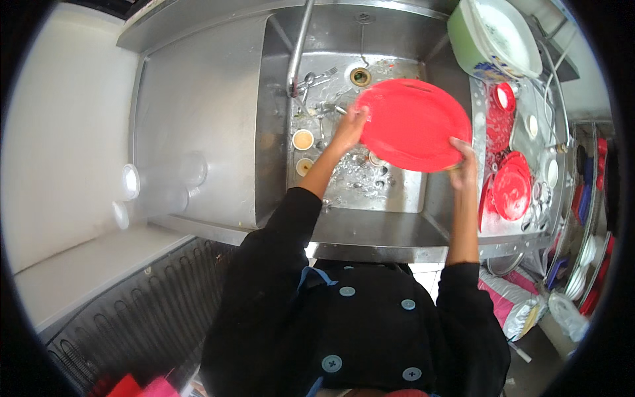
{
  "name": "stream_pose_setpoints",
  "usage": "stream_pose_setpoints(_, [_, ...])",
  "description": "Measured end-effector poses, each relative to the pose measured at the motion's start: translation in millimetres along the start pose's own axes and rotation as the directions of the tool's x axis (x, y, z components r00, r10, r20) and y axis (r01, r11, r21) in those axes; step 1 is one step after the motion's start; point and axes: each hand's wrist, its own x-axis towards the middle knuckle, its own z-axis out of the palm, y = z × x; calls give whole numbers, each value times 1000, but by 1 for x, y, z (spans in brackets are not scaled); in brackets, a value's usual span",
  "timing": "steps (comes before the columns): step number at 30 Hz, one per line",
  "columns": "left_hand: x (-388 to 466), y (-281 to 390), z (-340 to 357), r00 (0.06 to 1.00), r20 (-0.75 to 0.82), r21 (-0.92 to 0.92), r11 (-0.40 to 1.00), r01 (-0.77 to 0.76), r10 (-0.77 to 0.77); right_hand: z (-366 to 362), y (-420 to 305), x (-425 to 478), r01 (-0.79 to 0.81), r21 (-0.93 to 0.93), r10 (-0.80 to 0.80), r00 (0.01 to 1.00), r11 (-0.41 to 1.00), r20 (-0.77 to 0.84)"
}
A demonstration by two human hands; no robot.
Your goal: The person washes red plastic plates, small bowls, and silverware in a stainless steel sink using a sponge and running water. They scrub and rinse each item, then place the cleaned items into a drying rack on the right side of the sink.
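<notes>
A wet red oval plate [416, 126] is held tilted over a stainless steel sink [407, 196]. My left hand [351, 128] grips its left rim; my right hand [464, 161] has the lower right rim. A small yellowish edge shows by the right fingers, too hidden to name. From the faucet [299, 54] water appears to run into the basin. Forks and spoons [322, 77] lie scattered on the wet sink floor. Two small white cups [303, 140] with brownish contents stand at the left, and another cup is partly covered by the plate. Behind the plate is the drain [360, 77].
A green tub [469, 44] of sudsy water stands at the back right. Soapy red dishes [512, 191], small white dishes and spoons crowd the right counter. A steel drainboard [208, 99] extends left. Right of the counter is a wire rack [590, 198] with dishes.
</notes>
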Motion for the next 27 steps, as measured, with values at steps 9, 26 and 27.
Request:
stream_pose_setpoints(9, [-18, -201, -98, 916, -395, 885, 294, 360, 67, -207, -79, -60, 440, 298, -215, 796, 847, -566])
stream_pose_setpoints(26, [-10, -41, -67, 967, -84, -592, 792, 146, -241, 124, 115, 17, 717, -652, -445, 681, 245, 582])
stream_pose_setpoints(27, [-13, -44, -60, 975, -34, -707, 695, 131, -218, 136, 129, 16, 720, -694, -357, 653, 17, 668])
